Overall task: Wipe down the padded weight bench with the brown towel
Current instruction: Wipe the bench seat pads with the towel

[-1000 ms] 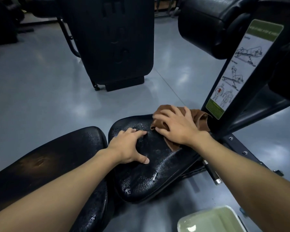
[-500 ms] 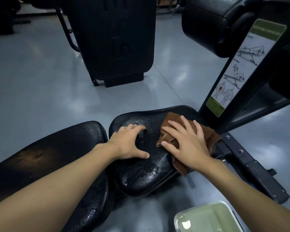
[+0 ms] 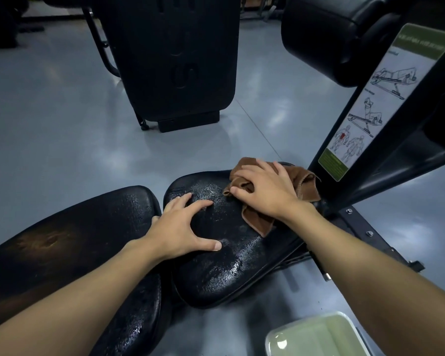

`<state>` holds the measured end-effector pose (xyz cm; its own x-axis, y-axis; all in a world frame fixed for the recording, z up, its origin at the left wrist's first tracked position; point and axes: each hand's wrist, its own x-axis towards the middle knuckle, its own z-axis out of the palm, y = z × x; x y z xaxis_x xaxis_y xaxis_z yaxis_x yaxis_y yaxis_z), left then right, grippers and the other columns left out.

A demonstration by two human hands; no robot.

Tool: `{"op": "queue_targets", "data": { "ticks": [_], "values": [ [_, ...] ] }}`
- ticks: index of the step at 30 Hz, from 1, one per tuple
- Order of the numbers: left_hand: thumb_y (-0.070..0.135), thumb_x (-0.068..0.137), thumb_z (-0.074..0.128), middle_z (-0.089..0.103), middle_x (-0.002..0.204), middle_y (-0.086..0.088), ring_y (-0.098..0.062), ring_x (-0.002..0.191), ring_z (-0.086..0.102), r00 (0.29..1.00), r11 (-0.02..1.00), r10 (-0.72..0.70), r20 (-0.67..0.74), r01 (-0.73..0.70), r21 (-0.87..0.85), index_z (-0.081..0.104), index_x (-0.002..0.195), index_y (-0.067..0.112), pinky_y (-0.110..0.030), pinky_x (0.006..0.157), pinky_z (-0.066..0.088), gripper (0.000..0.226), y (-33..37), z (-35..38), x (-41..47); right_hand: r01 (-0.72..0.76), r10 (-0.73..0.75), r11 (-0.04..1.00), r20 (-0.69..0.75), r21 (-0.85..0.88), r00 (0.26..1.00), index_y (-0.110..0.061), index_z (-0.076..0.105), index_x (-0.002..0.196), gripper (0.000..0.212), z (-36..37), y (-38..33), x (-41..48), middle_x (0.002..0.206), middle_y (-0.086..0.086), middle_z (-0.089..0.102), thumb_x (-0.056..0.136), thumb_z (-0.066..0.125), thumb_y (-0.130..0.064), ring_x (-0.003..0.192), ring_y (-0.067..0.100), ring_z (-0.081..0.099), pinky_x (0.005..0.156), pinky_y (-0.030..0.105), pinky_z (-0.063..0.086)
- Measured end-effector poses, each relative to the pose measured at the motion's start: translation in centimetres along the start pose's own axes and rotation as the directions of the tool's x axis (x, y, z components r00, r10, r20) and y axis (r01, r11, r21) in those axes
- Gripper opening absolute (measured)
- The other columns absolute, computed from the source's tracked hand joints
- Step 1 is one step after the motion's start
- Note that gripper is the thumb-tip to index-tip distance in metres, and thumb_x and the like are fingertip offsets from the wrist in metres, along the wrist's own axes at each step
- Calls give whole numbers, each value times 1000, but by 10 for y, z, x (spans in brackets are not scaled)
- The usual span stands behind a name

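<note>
Right hand [image 3: 265, 191], fingers spread flat, presses the brown towel [image 3: 307, 182] onto the seat pad's [image 3: 229, 265] far right end (broad contact likely wipes more); left hand [image 3: 180, 227], splayed wide and empty, braces the pad's left side, probably steadying it

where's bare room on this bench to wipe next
Bare: near half of the seat pad, below the left hand and brown towel; also the back pad left of that hand. Crowded: the far right corner, right hand on towel beside the frame post.

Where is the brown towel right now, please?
In the head view, the brown cloth towel lies on the black padded seat's far right end, under the right hand, beside the black post.
</note>
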<state>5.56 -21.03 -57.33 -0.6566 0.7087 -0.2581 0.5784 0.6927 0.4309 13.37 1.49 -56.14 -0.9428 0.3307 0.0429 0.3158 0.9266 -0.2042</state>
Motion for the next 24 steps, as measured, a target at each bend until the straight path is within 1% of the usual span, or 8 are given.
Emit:
{"op": "queue_targets", "data": {
  "ticks": [2, 4, 6, 9, 14, 16, 18, 24],
  "values": [
    [80, 49, 74, 10, 164, 8, -17, 151, 4, 1000, 1000, -3, 2, 3, 0, 28, 140, 59, -65, 109, 21, 104, 0, -1, 0, 35, -34, 999, -31, 23, 999, -42, 51, 135, 55, 1, -1, -26, 154, -16, 38, 88, 39, -68, 150, 13, 12, 120, 45, -1],
    [80, 49, 74, 10, 164, 7, -18, 151, 4, 1000, 1000, 2, 3, -2, -7, 28, 140, 58, -64, 109, 22, 104, 0, -1, 0, 82, -79, 996, -98, 31, 992, -41, 55, 131, 55, 7, -4, -62, 151, -17, 42, 85, 39, -67, 150, 13, 15, 120, 43, 1],
    [79, 50, 75, 10, 164, 6, -18, 151, 4, 1000, 1000, 5, 2, -5, -9, 28, 140, 58, -64, 109, 22, 104, 1, -1, 0, 126, -118, 991, -161, 42, 980, -39, 59, 127, 52, 15, -7, -101, 148, -16, 46, 84, 43, -64, 149, 14, 21, 120, 44, 7],
    [77, 51, 75, 10, 164, 6, -17, 151, 3, 1000, 1000, 3, -1, -3, -7, 28, 141, 58, -63, 109, 22, 103, 1, 0, 0, 150, -142, 988, -175, 34, 974, -37, 60, 126, 48, 25, -5, -126, 148, -15, 47, 87, 46, -61, 149, 16, 22, 120, 48, 10],
    [77, 51, 75, 10, 164, 6, -18, 151, 4, 1000, 1000, 5, -1, -5, 2, 27, 141, 58, -64, 109, 22, 104, 0, 2, 1, 128, -134, 991, -178, -48, 975, -38, 60, 124, 45, 22, -10, -88, 146, -14, 50, 90, 40, -61, 147, 19, 25, 118, 46, 11],
    [77, 51, 75, 10, 164, 6, -19, 151, 4, 1000, 1000, 4, -1, -4, 11, 27, 141, 58, -65, 109, 22, 104, 1, 2, 0, 105, -114, 991, -126, -81, 985, -39, 58, 126, 46, 17, -15, -61, 147, -14, 47, 91, 37, -61, 147, 20, 24, 117, 46, 11],
    [77, 52, 76, 9, 164, 6, -19, 151, 3, 1000, 1000, 2, 6, -2, 14, 26, 141, 58, -65, 109, 21, 104, 2, 1, 1, 72, -74, 996, -29, -48, 997, -39, 54, 129, 47, 12, -16, -26, 150, -14, 42, 93, 35, -62, 148, 19, 20, 117, 47, 9],
    [78, 51, 75, 8, 164, 7, -19, 151, 2, 1000, 1000, 1, 22, -1, 15, 26, 140, 59, -66, 109, 21, 103, 0, -1, 2, -49, 49, 999, 69, -14, 996, -36, 61, 116, 48, 13, -19, 46, 123, -5, 64, 90, 33, -65, 125, 22, 46, 106, 52, 22]
  ]
}}
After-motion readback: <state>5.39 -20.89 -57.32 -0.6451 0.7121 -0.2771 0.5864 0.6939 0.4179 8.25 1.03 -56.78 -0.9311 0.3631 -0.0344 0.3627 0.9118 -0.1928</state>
